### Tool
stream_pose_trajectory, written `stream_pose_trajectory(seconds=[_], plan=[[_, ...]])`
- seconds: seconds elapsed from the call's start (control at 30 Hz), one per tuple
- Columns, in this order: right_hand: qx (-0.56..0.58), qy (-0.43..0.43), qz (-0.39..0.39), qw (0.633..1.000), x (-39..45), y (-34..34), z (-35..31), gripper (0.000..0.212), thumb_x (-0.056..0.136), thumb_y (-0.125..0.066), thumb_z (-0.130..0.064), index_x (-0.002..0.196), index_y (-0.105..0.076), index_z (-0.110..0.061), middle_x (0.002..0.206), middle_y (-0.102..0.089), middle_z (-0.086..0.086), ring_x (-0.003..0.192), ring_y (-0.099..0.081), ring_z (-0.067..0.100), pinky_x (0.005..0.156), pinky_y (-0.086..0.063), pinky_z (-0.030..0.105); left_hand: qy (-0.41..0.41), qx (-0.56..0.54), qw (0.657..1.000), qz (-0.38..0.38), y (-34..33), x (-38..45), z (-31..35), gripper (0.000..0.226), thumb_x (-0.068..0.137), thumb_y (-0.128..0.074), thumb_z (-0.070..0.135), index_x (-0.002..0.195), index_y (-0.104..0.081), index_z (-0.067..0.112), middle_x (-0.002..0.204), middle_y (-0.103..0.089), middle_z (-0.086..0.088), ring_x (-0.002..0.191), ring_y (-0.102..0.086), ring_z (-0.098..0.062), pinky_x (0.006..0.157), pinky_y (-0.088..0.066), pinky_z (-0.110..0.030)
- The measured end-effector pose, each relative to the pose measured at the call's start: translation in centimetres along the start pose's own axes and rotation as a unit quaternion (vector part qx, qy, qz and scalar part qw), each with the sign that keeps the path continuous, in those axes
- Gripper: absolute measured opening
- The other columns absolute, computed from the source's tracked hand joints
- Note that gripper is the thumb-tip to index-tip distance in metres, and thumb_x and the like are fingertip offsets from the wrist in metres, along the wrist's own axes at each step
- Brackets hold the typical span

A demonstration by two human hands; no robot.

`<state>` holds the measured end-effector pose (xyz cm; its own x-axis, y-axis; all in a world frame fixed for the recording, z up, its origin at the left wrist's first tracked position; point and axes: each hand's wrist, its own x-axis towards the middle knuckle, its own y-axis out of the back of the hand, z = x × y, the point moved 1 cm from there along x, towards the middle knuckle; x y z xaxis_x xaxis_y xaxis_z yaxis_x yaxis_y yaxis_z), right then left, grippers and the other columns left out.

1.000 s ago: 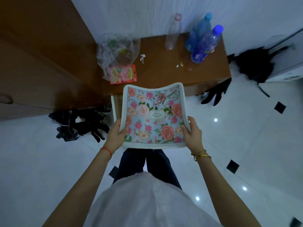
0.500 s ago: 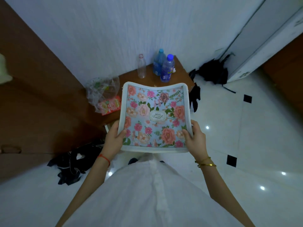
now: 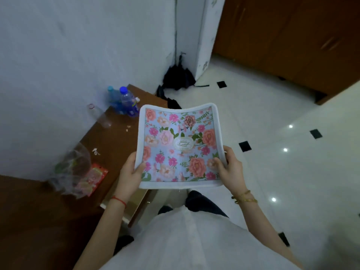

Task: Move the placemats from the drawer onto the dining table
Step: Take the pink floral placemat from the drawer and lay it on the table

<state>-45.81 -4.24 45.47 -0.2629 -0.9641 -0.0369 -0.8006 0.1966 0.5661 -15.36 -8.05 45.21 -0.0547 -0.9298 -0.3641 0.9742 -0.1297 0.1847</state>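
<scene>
Two hands hold a floral placemat in front of the person's body, above the white tiled floor. The left hand grips the mat's lower left edge, thumb curled over the top face, fingers hidden beneath. The right hand grips the lower right edge the same way, thumb pressing on the printed flowers. The mat sags a little in the middle, its far corners lifted, and shows a white border and an oval label at its centre. To the left stands a brown counter against the wall, carrying two blue-capped bottles, a clear empty bottle, a crumpled plastic bag and a red packet. A dark umbrella leans in the corner.
</scene>
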Motion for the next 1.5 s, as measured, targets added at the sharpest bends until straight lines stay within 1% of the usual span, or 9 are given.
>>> stream_pose_trajectory(seconds=[0.13,0.53,0.63,0.7,0.93,1.17,1.3,1.4,1.5], plan=[[0.005,-0.054,0.074,0.996,-1.4,3.6,2.5,0.033,0.093,-0.058,-0.014,0.123,-0.047,-0.011,0.098,-0.065,-0.005,0.078,-0.063,-0.002,0.064,-0.053,0.011,-0.033,0.039,0.995,-0.088,-4.6,2.7,3.0,0.031,0.096,-0.053,0.012,0.126,-0.052,0.021,0.113,-0.065,0.003,0.1,-0.067,-0.015,0.08,-0.058,-0.034],[0.038,-0.189,0.259,0.947,-4.1,18.6,12.7,0.029,0.093,-0.057,-0.013,0.12,-0.047,-0.014,0.092,-0.061,-0.015,0.077,-0.063,-0.007,0.059,-0.048,0.005,-0.097,0.139,0.949,-0.266,-28.0,8.7,8.9,0.032,0.095,-0.051,0.006,0.124,-0.054,0.018,0.116,-0.064,-0.004,0.103,-0.064,-0.021,0.086,-0.055,-0.038],[0.028,-0.21,0.291,0.933,-4.1,24.4,15.8,0.027,0.093,-0.056,-0.01,0.118,-0.046,-0.014,0.09,-0.059,-0.017,0.072,-0.06,-0.017,0.057,-0.045,0.002,-0.128,0.141,0.934,-0.302,-35.9,9.0,11.2,0.032,0.094,-0.051,0.001,0.119,-0.053,0.021,0.109,-0.063,0.004,0.098,-0.062,-0.013,0.076,-0.052,-0.016],[0.011,-0.22,0.316,0.923,-3.9,28.0,17.7,0.029,0.093,-0.057,-0.012,0.12,-0.047,-0.011,0.091,-0.061,-0.013,0.07,-0.06,-0.014,0.057,-0.046,0.002,-0.14,0.137,0.924,-0.327,-40.9,9.0,13.0,0.034,0.094,-0.05,0.0,0.118,-0.052,0.024,0.106,-0.061,0.012,0.094,-0.06,-0.006,0.072,-0.05,-0.011],[0.021,-0.267,0.375,0.887,-2.7,36.0,23.9,0.028,0.093,-0.056,-0.011,0.119,-0.046,-0.015,0.095,-0.061,-0.02,0.082,-0.061,-0.014,0.063,-0.047,0.004,-0.123,0.155,0.898,-0.393,-54.8,11.3,16.5,0.03,0.094,-0.051,0.005,0.119,-0.056,0.022,0.113,-0.065,0.001,0.102,-0.064,-0.017,0.084,-0.055,-0.036],[0.053,-0.311,0.429,0.846,1.9,42.6,31.8,0.029,0.093,-0.055,-0.011,0.122,-0.047,-0.011,0.102,-0.064,-0.008,0.091,-0.064,-0.002,0.072,-0.054,0.015,-0.144,0.172,0.861,-0.456,-69.5,15.7,19.5,0.031,0.094,-0.05,0.003,0.109,-0.058,0.029,0.109,-0.065,0.002,0.098,-0.065,-0.016,0.078,-0.055,-0.028],[0.032,-0.324,0.474,0.818,6.2,49.3,35.5,0.029,0.092,-0.057,-0.011,0.12,-0.048,-0.01,0.098,-0.061,-0.017,0.088,-0.063,-0.006,0.071,-0.054,0.015,-0.162,0.182,0.838,-0.488,-79.8,19.0,23.2,0.031,0.094,-0.05,0.002,0.114,-0.055,0.025,0.105,-0.065,0.006,0.097,-0.065,-0.018,0.075,-0.056,-0.027],[0.006,-0.328,0.516,0.791,9.1,54.6,37.5,0.029,0.091,-0.059,-0.01,0.118,-0.049,-0.012,0.095,-0.062,-0.014,0.08,-0.063,-0.003,0.068,-0.051,0.01,-0.181,0.198,0.812,-0.518,-87.9,21.0,26.7,0.029,0.094,-0.052,0.004,0.114,-0.056,0.025,0.108,-0.066,0.002,0.099,-0.066,-0.021,0.081,-0.057,-0.037],[0.011,-0.34,0.548,0.764,10.9,58.9,39.6,0.028,0.092,-0.058,-0.012,0.118,-0.048,-0.015,0.097,-0.064,-0.009,0.083,-0.065,0.001,0.069,-0.054,0.016,-0.193,0.211,0.778,-0.56,-95.5,22.4,29.5,0.027,0.091,-0.055,0.011,0.117,-0.056,0.021,0.113,-0.066,-0.004,0.102,-0.066,-0.025,0.084,-0.056,-0.046]])
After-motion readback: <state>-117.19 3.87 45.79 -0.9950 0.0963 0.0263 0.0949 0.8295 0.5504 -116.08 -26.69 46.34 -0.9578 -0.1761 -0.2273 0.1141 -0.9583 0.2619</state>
